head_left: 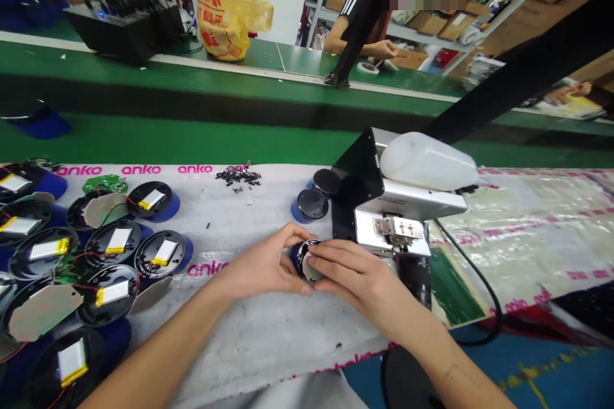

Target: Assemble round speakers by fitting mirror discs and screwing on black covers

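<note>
Both my hands meet at the middle of the table on one round black-and-blue part. My left hand wraps its fingers round the part's left side. My right hand pinches its right side with the fingertips. Most of the part is hidden between my fingers. Just to the right stands a small grey and black machine with a white bottle on top. Two closed round black parts lie just behind my hands.
Several open round shells with silver batteries and red wires lie at the left. A heap of small black screws sits further back. A black cable runs off the machine. Another person leans on the far green bench beside a yellow bag.
</note>
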`<state>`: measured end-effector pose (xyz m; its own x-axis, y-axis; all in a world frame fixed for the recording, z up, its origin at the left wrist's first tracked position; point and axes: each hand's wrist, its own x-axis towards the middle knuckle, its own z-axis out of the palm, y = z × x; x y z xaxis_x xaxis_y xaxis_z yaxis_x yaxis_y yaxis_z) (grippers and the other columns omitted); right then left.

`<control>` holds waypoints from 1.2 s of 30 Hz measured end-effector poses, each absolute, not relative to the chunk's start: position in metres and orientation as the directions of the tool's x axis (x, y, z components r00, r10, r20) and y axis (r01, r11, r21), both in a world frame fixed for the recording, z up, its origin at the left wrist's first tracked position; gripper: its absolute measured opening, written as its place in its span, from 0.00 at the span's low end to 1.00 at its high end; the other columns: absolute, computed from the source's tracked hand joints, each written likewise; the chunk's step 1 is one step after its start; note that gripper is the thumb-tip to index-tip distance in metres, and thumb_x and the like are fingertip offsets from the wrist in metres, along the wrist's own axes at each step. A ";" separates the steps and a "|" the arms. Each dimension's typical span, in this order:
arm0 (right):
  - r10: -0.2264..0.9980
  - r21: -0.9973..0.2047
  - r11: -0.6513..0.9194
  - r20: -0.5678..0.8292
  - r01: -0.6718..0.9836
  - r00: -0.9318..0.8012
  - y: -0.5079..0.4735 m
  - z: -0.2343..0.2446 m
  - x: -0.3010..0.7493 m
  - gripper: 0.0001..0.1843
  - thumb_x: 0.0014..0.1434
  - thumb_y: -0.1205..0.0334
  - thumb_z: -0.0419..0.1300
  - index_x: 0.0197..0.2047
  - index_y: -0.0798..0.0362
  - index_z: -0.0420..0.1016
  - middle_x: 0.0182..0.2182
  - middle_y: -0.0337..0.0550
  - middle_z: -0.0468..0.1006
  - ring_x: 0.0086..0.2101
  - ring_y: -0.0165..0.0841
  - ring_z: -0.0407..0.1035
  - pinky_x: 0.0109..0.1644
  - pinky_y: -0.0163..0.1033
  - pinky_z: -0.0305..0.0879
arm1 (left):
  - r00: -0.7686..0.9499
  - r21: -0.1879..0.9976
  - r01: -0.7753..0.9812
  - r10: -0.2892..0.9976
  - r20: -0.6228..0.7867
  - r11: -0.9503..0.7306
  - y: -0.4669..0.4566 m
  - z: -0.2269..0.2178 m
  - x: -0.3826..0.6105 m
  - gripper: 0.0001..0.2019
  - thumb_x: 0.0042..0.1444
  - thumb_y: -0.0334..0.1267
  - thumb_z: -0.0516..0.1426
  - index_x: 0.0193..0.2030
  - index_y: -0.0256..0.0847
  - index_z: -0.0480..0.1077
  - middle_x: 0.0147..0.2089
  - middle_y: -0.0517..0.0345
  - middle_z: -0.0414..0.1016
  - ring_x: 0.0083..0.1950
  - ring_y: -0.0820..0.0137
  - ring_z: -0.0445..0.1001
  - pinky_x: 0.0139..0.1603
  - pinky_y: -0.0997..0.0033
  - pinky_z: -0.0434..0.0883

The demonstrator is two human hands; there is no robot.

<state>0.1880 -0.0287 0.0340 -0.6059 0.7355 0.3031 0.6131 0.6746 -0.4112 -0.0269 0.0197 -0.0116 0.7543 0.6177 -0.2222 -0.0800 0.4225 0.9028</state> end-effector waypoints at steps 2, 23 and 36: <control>0.724 -0.394 0.688 0.313 0.609 -0.615 -0.028 0.034 0.187 0.16 0.67 0.64 0.60 0.57 0.52 0.75 0.50 0.48 0.80 0.51 0.38 0.74 0.54 0.47 0.78 | 0.753 0.901 -0.079 0.617 -0.226 0.427 0.020 -0.013 -0.026 0.30 0.45 0.28 0.70 0.54 0.47 0.65 0.59 0.53 0.69 0.34 0.77 0.75 0.38 0.70 0.74; 0.777 -0.306 0.627 0.177 0.716 -0.604 -0.038 0.042 0.180 0.20 0.67 0.73 0.51 0.60 0.56 0.71 0.54 0.58 0.72 0.54 0.45 0.68 0.52 0.54 0.75 | 0.782 0.855 -0.099 0.572 -0.250 0.509 0.025 -0.013 -0.027 0.20 0.54 0.33 0.66 0.54 0.42 0.71 0.55 0.52 0.74 0.35 0.73 0.81 0.41 0.67 0.80; 0.900 -0.559 0.435 0.286 0.706 -0.328 -0.053 0.022 0.175 0.14 0.62 0.69 0.64 0.51 0.53 0.74 0.47 0.48 0.78 0.47 0.40 0.71 0.52 0.49 0.75 | 0.649 0.884 0.032 0.663 -0.374 0.467 0.012 -0.002 -0.014 0.16 0.58 0.39 0.63 0.52 0.38 0.71 0.42 0.54 0.79 0.24 0.75 0.78 0.29 0.74 0.78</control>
